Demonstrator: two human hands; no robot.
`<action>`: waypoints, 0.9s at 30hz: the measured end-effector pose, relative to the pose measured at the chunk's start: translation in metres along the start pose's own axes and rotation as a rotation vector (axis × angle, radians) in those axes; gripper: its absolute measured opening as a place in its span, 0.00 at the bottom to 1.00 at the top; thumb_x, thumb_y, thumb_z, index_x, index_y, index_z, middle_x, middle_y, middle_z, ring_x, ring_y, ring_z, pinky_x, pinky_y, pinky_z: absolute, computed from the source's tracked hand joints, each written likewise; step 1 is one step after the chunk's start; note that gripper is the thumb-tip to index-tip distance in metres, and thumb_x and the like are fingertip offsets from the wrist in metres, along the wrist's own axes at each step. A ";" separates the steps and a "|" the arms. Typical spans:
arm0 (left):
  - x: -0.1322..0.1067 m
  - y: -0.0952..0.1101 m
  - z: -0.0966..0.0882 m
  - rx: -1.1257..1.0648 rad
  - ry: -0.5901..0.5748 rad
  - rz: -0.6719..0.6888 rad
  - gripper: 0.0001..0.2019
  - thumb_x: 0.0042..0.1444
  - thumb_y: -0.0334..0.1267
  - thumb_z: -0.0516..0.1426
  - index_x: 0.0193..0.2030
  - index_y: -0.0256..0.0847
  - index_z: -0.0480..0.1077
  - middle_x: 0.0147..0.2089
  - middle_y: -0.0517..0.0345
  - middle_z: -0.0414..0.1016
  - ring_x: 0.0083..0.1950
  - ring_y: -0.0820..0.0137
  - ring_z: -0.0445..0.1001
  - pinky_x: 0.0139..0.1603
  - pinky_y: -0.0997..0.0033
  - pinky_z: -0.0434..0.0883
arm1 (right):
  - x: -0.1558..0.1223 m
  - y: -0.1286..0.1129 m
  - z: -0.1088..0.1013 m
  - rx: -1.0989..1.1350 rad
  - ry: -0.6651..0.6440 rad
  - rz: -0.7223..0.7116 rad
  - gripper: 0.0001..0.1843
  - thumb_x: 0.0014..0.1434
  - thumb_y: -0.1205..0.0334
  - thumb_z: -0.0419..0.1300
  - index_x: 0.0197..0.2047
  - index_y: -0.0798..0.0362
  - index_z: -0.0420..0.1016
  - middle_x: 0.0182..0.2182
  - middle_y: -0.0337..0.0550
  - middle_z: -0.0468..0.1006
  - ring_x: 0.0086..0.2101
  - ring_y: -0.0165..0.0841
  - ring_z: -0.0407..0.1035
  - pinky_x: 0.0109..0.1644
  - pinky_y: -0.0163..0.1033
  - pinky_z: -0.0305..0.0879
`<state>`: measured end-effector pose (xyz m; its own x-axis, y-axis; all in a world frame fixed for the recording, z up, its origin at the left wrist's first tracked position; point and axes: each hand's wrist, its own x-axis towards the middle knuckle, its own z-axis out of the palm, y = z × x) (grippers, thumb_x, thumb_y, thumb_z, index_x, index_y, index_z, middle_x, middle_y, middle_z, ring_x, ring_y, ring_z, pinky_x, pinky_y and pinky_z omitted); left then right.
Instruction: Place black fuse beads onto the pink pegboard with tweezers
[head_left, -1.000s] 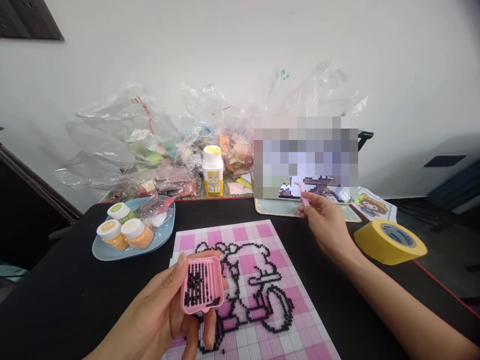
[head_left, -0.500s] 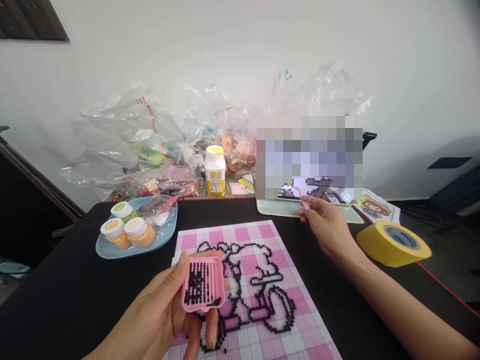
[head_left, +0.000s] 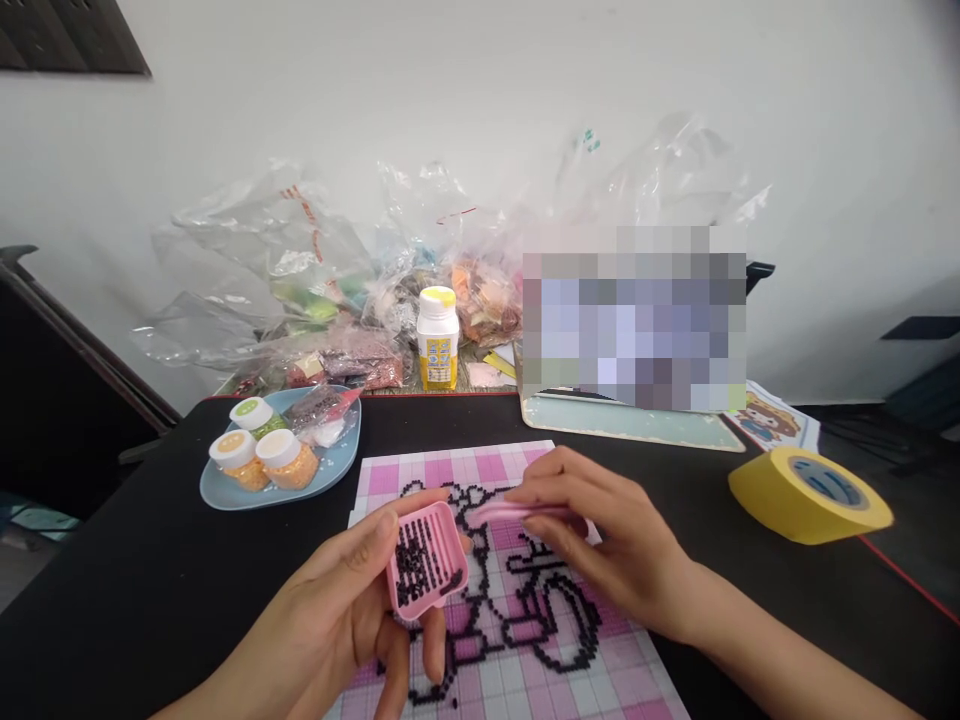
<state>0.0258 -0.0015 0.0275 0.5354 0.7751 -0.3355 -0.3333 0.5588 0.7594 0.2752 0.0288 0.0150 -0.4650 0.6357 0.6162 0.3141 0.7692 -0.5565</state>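
The black worktop (head_left: 135,580) carries one pink-and-white checked pegboard (head_left: 540,690), lying below both hands' fingers and bearing a black bead outline. Left of it is one blue plate (head_left: 341,458); to the right, one roll of yellow tape (head_left: 806,497). The left hand (head_left: 352,590) has its fingers around one pink bead tray (head_left: 427,560), held over the pegboard, thumb at the near-left rim. Three white-lidded jars (head_left: 286,460), two orange-filled and one green-filled, share the plate with one clear packet (head_left: 319,408). The right hand (head_left: 611,530) pinches its fingers narrowly on one pair of pink tweezers (head_left: 496,511), tips blurred near the tray's right side. Black beads (head_left: 412,570), too many to count, fill mostly the tray's left grooves.
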 end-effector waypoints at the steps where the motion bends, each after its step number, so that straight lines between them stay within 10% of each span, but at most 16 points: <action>1: 0.000 0.000 0.000 0.002 0.002 -0.003 0.34 0.66 0.50 0.49 0.73 0.36 0.44 0.25 0.46 0.81 0.20 0.68 0.74 0.14 0.80 0.71 | 0.000 -0.002 0.001 -0.006 -0.040 -0.022 0.11 0.66 0.70 0.55 0.50 0.52 0.72 0.38 0.44 0.72 0.37 0.30 0.69 0.35 0.33 0.67; 27: 0.000 -0.002 0.002 0.014 -0.022 -0.032 0.35 0.65 0.51 0.53 0.72 0.38 0.46 0.27 0.49 0.81 0.16 0.71 0.72 0.14 0.77 0.69 | 0.001 -0.009 0.008 -0.063 -0.122 -0.078 0.10 0.68 0.70 0.52 0.49 0.54 0.71 0.38 0.44 0.72 0.36 0.29 0.69 0.36 0.33 0.69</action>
<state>0.0277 -0.0028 0.0269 0.5628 0.7500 -0.3473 -0.3049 0.5790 0.7562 0.2656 0.0218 0.0162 -0.5862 0.5643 0.5814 0.3225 0.8208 -0.4715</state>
